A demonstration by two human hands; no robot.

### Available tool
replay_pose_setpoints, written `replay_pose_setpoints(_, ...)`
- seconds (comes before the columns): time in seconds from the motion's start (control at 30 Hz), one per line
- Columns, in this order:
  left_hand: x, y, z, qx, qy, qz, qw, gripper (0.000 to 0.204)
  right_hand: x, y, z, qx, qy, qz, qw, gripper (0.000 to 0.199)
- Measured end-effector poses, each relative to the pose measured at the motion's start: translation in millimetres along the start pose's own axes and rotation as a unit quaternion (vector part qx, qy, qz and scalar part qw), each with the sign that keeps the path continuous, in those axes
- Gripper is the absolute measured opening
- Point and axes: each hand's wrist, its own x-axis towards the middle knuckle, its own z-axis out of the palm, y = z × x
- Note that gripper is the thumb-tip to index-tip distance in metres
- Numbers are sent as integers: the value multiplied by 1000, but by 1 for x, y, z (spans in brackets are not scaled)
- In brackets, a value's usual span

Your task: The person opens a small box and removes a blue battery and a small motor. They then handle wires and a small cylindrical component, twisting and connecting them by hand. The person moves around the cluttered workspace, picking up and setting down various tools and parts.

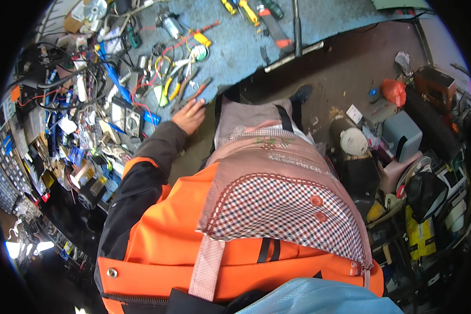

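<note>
My left hand [189,116] lies at the near edge of the blue workbench [235,52], fingers stretched out and a little apart. Just beyond its fingertips is a tool with a red handle [201,89], perhaps pliers; whether the fingers touch it I cannot tell. Yellow-handled pliers [167,86] lie a little farther left, among several other hand tools. Behind them is a yellow-handled tool [201,38] beside a red wire [186,41]. My right hand is out of the picture.
Piled cables, electronic parts and scraps [83,104] cover the bench's left side. A long dark bar [297,31] reaches the bench edge beside a red-and-grey tool [275,30]. On the floor to the right stand a grey box [402,135], a red bag [393,92] and a heap of goods.
</note>
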Motion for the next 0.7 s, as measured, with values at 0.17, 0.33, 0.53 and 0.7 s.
replay_pose_setpoints(0.17,-1,4,-4,-27,25,-11,999,28,-82,-37,93,-40,-78,-127,988,32)
replay_pose_setpoints(0.33,1,-3,-4,-36,-25,-7,999,31,-105,-109,46,-9,40,-112,993,29)
replay_pose_setpoints(0.53,1,1,-9,-78,-30,-4,996,32,-115,-122,29,-2,119,-66,991,29)
replay_pose_setpoints(0.7,6,-2,-18,-76,21,7,997,28,-118,-129,33,5,147,-34,989,29)
